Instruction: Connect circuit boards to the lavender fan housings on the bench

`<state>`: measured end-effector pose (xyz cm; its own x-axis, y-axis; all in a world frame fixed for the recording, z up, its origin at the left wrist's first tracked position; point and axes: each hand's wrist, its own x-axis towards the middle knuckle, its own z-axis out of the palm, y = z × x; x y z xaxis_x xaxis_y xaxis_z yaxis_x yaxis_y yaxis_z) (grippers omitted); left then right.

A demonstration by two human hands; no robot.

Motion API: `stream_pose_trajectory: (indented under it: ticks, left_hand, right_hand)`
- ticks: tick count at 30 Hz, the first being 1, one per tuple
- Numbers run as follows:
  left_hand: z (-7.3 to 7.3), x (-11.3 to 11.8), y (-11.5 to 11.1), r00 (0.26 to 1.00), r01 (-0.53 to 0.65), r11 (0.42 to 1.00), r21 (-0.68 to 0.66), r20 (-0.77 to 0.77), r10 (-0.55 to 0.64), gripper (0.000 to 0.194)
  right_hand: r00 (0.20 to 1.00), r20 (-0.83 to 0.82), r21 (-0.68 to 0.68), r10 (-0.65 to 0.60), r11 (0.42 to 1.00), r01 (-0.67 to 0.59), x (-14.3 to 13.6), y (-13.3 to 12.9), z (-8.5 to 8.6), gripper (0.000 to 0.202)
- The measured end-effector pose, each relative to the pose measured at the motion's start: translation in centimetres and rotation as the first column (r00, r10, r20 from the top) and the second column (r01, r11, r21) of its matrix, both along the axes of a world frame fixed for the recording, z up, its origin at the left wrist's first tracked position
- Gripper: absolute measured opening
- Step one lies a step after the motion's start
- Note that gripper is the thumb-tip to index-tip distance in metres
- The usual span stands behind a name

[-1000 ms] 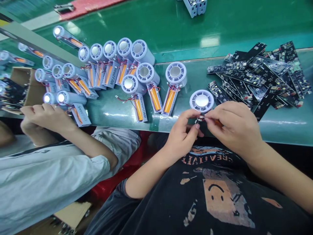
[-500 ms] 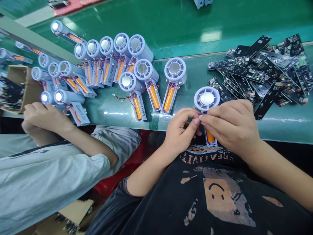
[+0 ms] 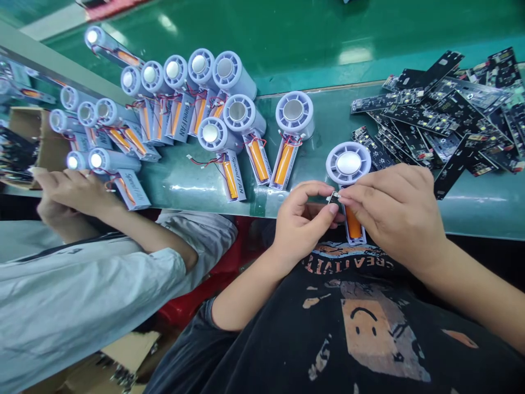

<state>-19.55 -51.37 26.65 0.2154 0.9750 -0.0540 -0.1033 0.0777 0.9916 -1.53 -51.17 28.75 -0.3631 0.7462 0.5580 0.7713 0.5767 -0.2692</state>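
Note:
A handheld fan (image 3: 348,161) with an open handle and an orange battery (image 3: 353,223) lies at the table's front edge, its handle pointing at my chest. Between thumb and fingers my left hand (image 3: 305,221) pinches a small dark circuit board (image 3: 334,198), of which only one end with white connectors shows. My right hand (image 3: 396,210) covers part of the fan's handle. Its thumb and forefinger are pinched at the board's end on what looks like a small white plug, mostly hidden by the fingertips.
Black circuit boards (image 3: 443,117) lie in a loose pile on the right. Several more fans (image 3: 293,112) with orange batteries and red wires stand at the left on the green table (image 3: 172,183). A co-worker's hands (image 3: 77,191) are at far left, near a cardboard box (image 3: 53,139).
My fingertips have parted slightly, so the end of the circuit board now shows between them. My right hand has shifted a little to the right. The co-worker's fingers have moved.

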Motion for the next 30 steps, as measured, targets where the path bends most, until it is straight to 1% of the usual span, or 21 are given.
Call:
stream_pose_trajectory:
  ticks: [3,7,10,13,15,18,20,23,26,30]
  left_hand:
    - [-0.2,0.0,-0.1,0.999,0.002,0.997,0.072,-0.036,0.0,0.019]
    - [-0.3,-0.1,-0.2,0.996,-0.002,0.99,0.138,-0.089,0.014,0.016]
    - [-0.4,-0.1,-0.2,0.994,-0.018,0.985,0.174,-0.101,0.036,0.014]
    - [-0.4,-0.1,-0.2,0.988,-0.021,0.977,0.214,-0.144,0.053,0.013]
    - [-0.5,0.0,-0.2,0.984,-0.021,0.973,0.23,-0.17,0.062,0.013]
    - [-0.6,0.2,-0.3,0.984,-0.037,0.963,0.267,-0.157,0.081,0.013]
    - [-0.7,0.4,-0.3,0.98,-0.057,0.947,0.315,-0.161,0.112,0.014]
    - [-0.8,0.7,-0.4,0.968,-0.068,0.922,0.381,-0.198,0.154,0.012]
    - [-1.0,1.0,-0.5,0.976,-0.082,0.921,0.381,-0.156,0.151,0.012]
    - [-1.4,1.4,-0.9,0.992,-0.106,0.942,0.318,-0.035,0.123,0.017]
  right_hand:
    - [1.0,0.028,0.035,0.008,0.999,-0.009,0.1,0.0,-0.1,0.012]
    - [0.997,0.07,0.02,0.017,1.0,-0.019,0.4,0.1,-0.3,0.013]
    - [0.995,0.098,0.06,0.006,0.998,-0.012,0.5,0.3,-0.3,0.015]
    - [0.993,0.118,0.098,0.0,0.995,-0.012,0.5,0.4,-0.4,0.015]
    - [0.994,0.106,0.095,0.016,0.995,-0.027,0.5,0.4,-0.5,0.014]
    - [0.998,0.058,0.049,0.032,0.998,-0.035,0.5,0.4,-0.7,0.014]
    - [0.999,0.044,0.025,0.011,1.0,-0.012,0.5,0.3,-0.8,0.016]
    - [0.998,0.054,0.035,-0.038,0.999,0.036,0.4,0.3,-0.9,0.019]
    - [0.997,0.045,0.071,-0.064,0.996,0.061,0.2,0.2,-0.9,0.019]
    - [0.998,-0.013,0.152,-0.055,0.987,0.057,0.3,0.0,-1.3,0.011]
